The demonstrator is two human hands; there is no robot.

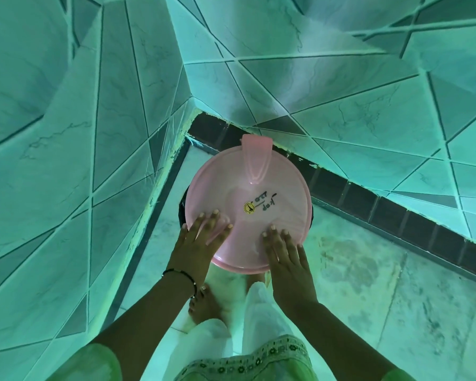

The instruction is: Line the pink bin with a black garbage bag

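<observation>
Pink bin lid is pressed from above by both hands: the left hand and right hand lie flat, fingers spread, nothing gripped. Beneath it the bin stands on the floor in the tiled corner, and a black garbage bag edge is glimpsed at the lid's left rim. Uneven pressing could pinch or tear the bag, or drag it off the rim. A round yellow sticker and black handwritten marks are seen, upside down and not legible.
</observation>
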